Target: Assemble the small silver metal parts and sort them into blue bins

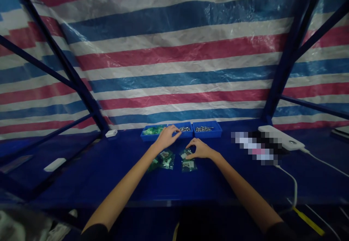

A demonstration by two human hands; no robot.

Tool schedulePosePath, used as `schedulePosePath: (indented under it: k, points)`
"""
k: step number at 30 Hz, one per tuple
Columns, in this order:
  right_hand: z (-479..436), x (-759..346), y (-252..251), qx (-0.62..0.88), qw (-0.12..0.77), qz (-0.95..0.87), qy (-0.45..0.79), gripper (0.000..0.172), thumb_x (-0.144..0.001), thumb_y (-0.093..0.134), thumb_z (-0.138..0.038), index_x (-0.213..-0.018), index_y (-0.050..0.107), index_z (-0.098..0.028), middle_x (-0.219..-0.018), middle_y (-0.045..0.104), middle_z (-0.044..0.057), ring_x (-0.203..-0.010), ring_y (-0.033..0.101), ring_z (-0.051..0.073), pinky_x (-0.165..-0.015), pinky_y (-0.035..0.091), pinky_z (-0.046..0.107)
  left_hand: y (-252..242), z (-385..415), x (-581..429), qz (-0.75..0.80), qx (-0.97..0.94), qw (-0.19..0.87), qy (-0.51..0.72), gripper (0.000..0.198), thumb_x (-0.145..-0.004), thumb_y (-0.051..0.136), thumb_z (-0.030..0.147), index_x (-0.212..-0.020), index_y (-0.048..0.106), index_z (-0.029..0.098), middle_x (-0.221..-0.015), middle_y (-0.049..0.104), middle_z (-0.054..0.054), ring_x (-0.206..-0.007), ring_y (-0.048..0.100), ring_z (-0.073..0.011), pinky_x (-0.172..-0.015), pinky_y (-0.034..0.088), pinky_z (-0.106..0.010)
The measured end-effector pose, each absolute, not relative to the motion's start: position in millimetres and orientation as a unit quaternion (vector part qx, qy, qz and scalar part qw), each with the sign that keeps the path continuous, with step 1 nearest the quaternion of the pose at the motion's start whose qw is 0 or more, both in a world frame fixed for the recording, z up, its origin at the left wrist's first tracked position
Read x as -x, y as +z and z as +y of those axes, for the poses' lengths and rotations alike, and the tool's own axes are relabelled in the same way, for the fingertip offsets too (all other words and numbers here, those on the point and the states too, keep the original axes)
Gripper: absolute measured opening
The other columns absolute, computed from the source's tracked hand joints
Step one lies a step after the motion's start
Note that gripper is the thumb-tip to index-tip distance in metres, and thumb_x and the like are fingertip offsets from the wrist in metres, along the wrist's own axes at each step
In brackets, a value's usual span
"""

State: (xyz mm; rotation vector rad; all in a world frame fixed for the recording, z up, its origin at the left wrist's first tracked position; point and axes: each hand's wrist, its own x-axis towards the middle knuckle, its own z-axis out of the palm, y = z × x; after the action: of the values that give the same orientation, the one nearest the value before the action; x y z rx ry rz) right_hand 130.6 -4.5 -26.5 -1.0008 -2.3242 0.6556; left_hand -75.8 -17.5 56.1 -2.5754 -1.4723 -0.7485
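My left hand (167,137) reaches forward with fingers spread, its tips at the edge of the middle blue tray (183,135) that holds small metal parts. My right hand (199,149) rests on the blue table, thumb and fingers curved in a pinch over a small clear green-tinted bag (186,154); what it pinches is too small to make out. Another small bag (188,165) lies just in front of it, and further bags (167,159) lie below my left wrist. A left tray (152,130) holds green bags, and a right tray (207,129) holds metal parts.
A white power bank (280,137) with a white cable (293,183) lies at the right, next to a blurred-out item. Small white blocks (111,133) sit at the left. Blue steel frame bars (68,70) and a striped tarp wall close in the table.
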Motion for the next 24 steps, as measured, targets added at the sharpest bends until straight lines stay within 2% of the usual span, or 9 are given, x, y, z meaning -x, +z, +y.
schedulePosePath:
  k: [3, 6, 10, 13, 17, 20, 23, 24]
  points:
    - [0, -131, -30, 0.381, 0.304, -0.841, 0.236, 0.051, -0.051, 0.076, -0.049, -0.091, 0.062, -0.02, -0.09, 0.06, 0.004, -0.087, 0.055, 0.02, -0.075, 0.042, 0.032, 36, -33, 52, -0.474, 0.838, 0.011, -0.27, 0.027, -0.085, 0.045, 0.043, -0.094, 0.062, 0.024, -0.098, 0.062, -0.003, -0.095, 0.056, -0.0202, -0.088, 0.039, -0.038]
    - [3, -131, -31, 0.403, 0.36, -0.799, 0.264, 0.046, -0.056, 0.074, -0.041, -0.093, 0.056, -0.021, -0.077, 0.061, -0.001, -0.068, 0.057, 0.015, -0.061, 0.042, 0.027, 13, -31, 44, -0.484, 0.808, -0.034, -0.333, 0.03, -0.082, 0.051, 0.043, -0.103, 0.059, 0.023, -0.104, 0.061, -0.005, -0.097, 0.056, -0.0204, -0.086, 0.041, -0.036]
    - [5, -125, -31, 0.387, 0.432, -0.736, 0.35, 0.038, -0.061, 0.07, -0.04, -0.09, 0.054, -0.021, -0.069, 0.06, -0.004, -0.051, 0.057, 0.011, -0.048, 0.04, 0.022, -9, -23, 44, -0.497, 0.755, -0.128, -0.407, 0.03, -0.078, 0.057, 0.04, -0.101, 0.059, 0.02, -0.088, 0.064, -0.002, -0.079, 0.06, -0.0161, -0.073, 0.046, -0.028]
    - [4, -119, -29, 0.34, 0.467, -0.706, 0.41, 0.036, -0.061, 0.07, -0.037, -0.088, 0.054, -0.019, -0.074, 0.062, -0.001, -0.054, 0.059, 0.012, -0.05, 0.045, 0.023, -12, -25, 46, -0.493, 0.748, -0.143, -0.421, 0.021, -0.079, 0.056, 0.038, -0.087, 0.061, 0.019, -0.076, 0.064, 0.001, -0.07, 0.059, -0.0141, -0.067, 0.045, -0.025]
    - [1, -115, -24, 0.294, 0.492, -0.689, 0.443, 0.031, -0.064, 0.067, -0.031, -0.091, 0.058, -0.018, -0.077, 0.064, 0.0, -0.06, 0.061, 0.012, -0.057, 0.048, 0.024, -5, -33, 46, -0.504, 0.729, -0.078, -0.457, 0.015, -0.079, 0.057, 0.034, -0.085, 0.061, 0.02, -0.08, 0.067, 0.0, -0.075, 0.06, -0.0156, -0.072, 0.043, -0.028]
    - [0, -118, -20, 0.302, 0.515, -0.691, 0.408, 0.021, -0.068, 0.064, -0.029, -0.086, 0.061, -0.018, -0.081, 0.066, 0.003, -0.065, 0.061, 0.014, -0.058, 0.047, 0.024, -1, -38, 45, -0.485, 0.734, 0.002, -0.475, 0.011, -0.08, 0.058, 0.03, -0.083, 0.061, 0.02, -0.086, 0.067, -0.002, -0.085, 0.06, -0.0173, -0.079, 0.041, -0.031]
    - [0, -122, -18, 0.305, 0.547, -0.705, 0.332, 0.007, -0.071, 0.059, -0.022, -0.075, 0.063, -0.018, -0.087, 0.066, 0.005, -0.08, 0.062, 0.017, -0.061, 0.047, 0.026, -1, -42, 45, -0.443, 0.765, 0.067, -0.463, 0.006, -0.079, 0.058, 0.021, -0.074, 0.059, 0.019, -0.09, 0.065, -0.002, -0.091, 0.058, -0.0172, -0.081, 0.039, -0.033]
    - [1, -124, -18, 0.301, 0.555, -0.715, 0.301, 0.007, -0.071, 0.056, -0.018, -0.072, 0.063, -0.019, -0.09, 0.066, 0.006, -0.085, 0.061, 0.018, -0.064, 0.048, 0.027, -2, -43, 44, -0.432, 0.776, 0.083, -0.452, 0.008, -0.078, 0.057, 0.017, -0.07, 0.058, 0.019, -0.092, 0.065, -0.002, -0.092, 0.057, -0.0172, -0.081, 0.039, -0.033]
